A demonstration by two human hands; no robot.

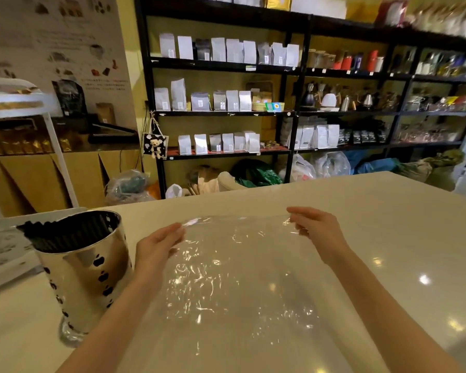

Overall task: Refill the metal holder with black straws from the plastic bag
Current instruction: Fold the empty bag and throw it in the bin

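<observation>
A shiny metal holder (88, 270) with dark cut-out holes stands on the cream counter at the left, packed with black straws (65, 231) that rise to its rim. A clear plastic bag (234, 281) is stretched flat in front of me, with no straws visible inside it. My left hand (159, 246) pinches the bag's top left corner, just right of the holder. My right hand (316, 231) pinches the top right corner. Both hands hold the bag's upper edge taut above the counter.
The cream counter (388, 224) runs to the right and far edge. White printed paper (3, 251) lies at the left behind the holder. Black shelving (291, 111) with pouches and kettles lines the back wall, with bags on the floor below.
</observation>
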